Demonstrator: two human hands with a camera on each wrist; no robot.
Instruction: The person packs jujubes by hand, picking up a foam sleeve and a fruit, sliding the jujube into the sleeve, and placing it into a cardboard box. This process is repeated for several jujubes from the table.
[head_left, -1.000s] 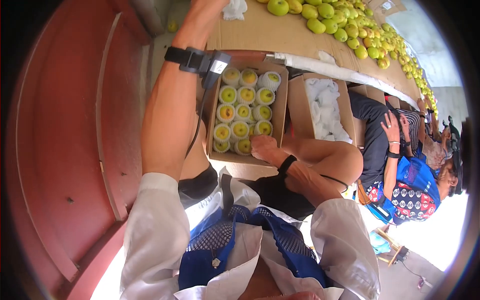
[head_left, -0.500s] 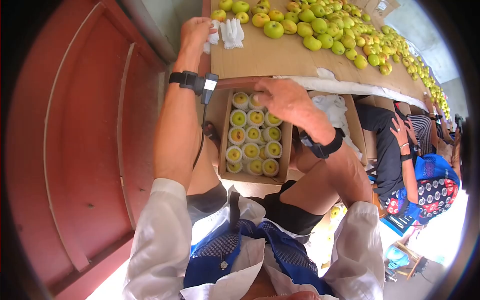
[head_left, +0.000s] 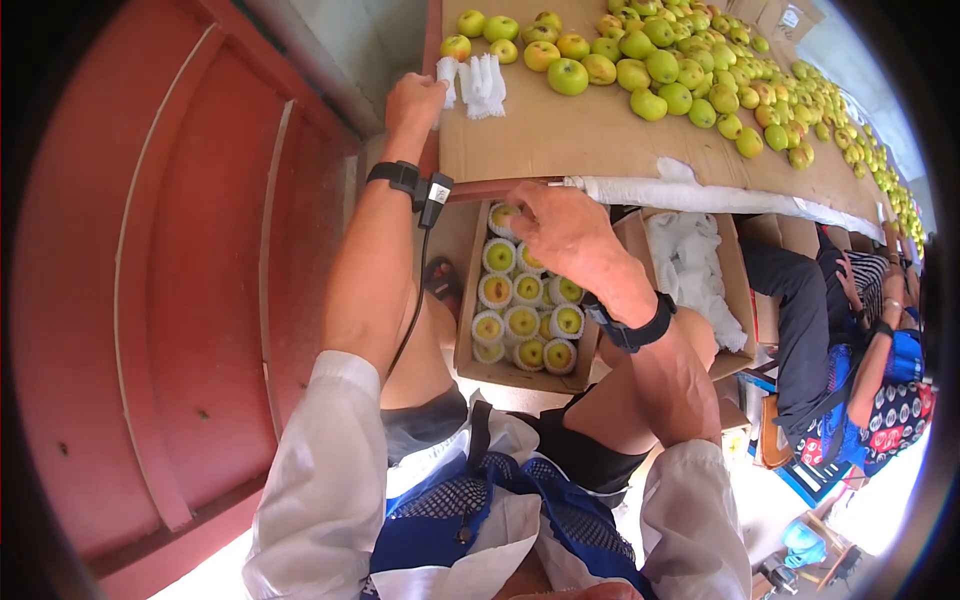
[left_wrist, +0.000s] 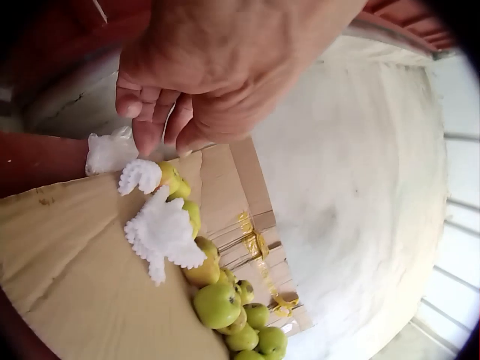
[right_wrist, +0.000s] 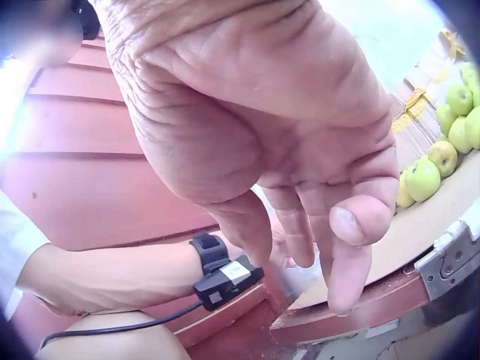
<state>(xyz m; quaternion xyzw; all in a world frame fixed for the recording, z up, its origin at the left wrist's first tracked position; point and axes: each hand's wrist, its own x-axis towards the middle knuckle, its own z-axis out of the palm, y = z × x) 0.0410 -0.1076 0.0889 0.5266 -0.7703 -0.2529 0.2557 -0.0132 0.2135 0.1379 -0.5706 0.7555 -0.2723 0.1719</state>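
In the head view the left hand (head_left: 412, 105) is at the table's left edge, its fingertips by a white foam net (head_left: 447, 82). The left wrist view shows its fingers loosely bent just above that net (left_wrist: 140, 176), with more nets (left_wrist: 165, 232) beside it. The right hand (head_left: 575, 240) hovers over the upper part of a cardboard box (head_left: 465, 340) of apples in foam nets (head_left: 522, 322). Seen from the right wrist, the right hand (right_wrist: 285, 127) has its fingers apart and slightly bent, holding nothing.
Many loose apples (head_left: 660, 68) lie on the cardboard-covered table (head_left: 560, 130). A box of white foam nets (head_left: 690, 280) stands right of the apple box. A red panelled door (head_left: 200, 300) is at the left, and other people sit at the right.
The right hand has left the lower apples in the box and risen to its upper end. The left hand, first beyond the head view's top edge, is now visible beside the nets.
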